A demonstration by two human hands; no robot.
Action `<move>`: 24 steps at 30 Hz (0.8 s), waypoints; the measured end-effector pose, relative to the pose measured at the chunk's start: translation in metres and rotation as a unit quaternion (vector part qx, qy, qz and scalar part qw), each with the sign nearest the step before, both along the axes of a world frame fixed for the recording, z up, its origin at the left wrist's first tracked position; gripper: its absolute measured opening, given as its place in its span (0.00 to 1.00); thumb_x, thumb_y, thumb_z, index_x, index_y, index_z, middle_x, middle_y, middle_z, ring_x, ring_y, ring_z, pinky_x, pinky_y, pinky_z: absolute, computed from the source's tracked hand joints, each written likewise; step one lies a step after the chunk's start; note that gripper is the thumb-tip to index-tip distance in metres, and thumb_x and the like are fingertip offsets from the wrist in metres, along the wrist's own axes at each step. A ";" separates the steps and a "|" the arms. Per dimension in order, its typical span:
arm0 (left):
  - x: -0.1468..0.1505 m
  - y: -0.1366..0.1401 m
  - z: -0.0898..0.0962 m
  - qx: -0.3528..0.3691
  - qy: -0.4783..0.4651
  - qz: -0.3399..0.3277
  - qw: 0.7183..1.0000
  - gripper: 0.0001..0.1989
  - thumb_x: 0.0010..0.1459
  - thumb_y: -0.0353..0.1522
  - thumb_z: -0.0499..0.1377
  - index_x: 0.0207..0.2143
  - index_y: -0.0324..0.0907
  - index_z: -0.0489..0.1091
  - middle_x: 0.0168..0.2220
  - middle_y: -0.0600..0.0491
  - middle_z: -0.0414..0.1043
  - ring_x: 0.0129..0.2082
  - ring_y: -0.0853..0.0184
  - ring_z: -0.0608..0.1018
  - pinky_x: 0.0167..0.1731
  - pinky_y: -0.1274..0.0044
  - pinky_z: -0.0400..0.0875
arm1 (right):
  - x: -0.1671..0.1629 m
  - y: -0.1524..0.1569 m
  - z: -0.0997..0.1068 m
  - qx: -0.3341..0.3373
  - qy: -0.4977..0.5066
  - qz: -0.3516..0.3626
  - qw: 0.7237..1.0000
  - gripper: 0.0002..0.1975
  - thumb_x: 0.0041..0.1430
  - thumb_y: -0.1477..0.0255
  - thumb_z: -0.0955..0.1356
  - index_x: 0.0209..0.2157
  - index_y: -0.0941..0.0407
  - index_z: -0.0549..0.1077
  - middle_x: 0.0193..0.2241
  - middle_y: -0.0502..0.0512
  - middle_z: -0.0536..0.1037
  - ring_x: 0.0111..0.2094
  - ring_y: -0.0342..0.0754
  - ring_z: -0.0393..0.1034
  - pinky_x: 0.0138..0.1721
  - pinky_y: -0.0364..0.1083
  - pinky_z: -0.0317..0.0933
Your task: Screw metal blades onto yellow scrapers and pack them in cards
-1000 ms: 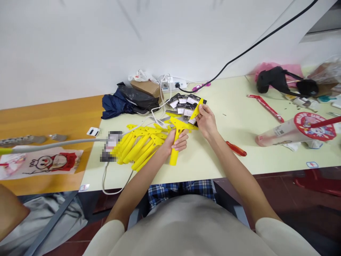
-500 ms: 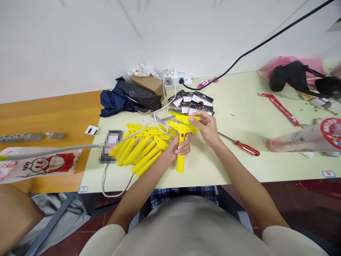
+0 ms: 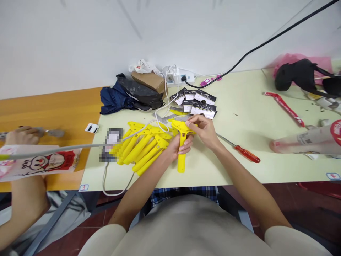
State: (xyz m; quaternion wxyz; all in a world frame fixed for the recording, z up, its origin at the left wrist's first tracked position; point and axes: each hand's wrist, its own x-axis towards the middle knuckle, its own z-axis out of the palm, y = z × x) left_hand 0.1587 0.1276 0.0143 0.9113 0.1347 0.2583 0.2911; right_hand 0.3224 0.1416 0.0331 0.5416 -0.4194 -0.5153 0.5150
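My left hand [image 3: 183,145] is wrapped round the upper handle of a yellow T-shaped scraper [image 3: 181,164], held upright over the table's front part. My right hand [image 3: 204,128] pinches the right end of the scraper's head, where a yellow cover piece [image 3: 179,124] lies against it. The fingers partly hide how the two fit together. Left of my hands lies a pile of several similar yellow scrapers [image 3: 141,144]. Just beyond the head, flat metal blades [image 3: 168,117] and another yellow piece [image 3: 178,111] rest on the table.
Black-and-white card packs [image 3: 204,108] lie behind my hands. A red-handled screwdriver [image 3: 247,153] is at right, beside a plastic cup [image 3: 301,142]. White cable [image 3: 162,122] runs over the pile. A co-worker's hand [image 3: 22,136] is at far left, near a printed bag [image 3: 45,161].
My right hand has lowered the yellow cover piece from above the scraper's head onto it. A co-worker's hand has come into view at the left. The view has shifted slightly.
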 end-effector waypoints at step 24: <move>0.018 -0.004 0.005 0.041 0.088 0.253 0.963 0.31 0.80 0.49 0.42 0.57 0.44 0.81 0.52 0.41 0.86 0.53 0.50 0.87 0.51 0.60 0.86 | 0.004 0.010 -0.019 -0.025 -0.017 -0.055 0.998 0.22 0.52 0.48 0.85 0.31 0.52 0.85 0.40 0.57 0.87 0.40 0.54 0.81 0.39 0.51 0.79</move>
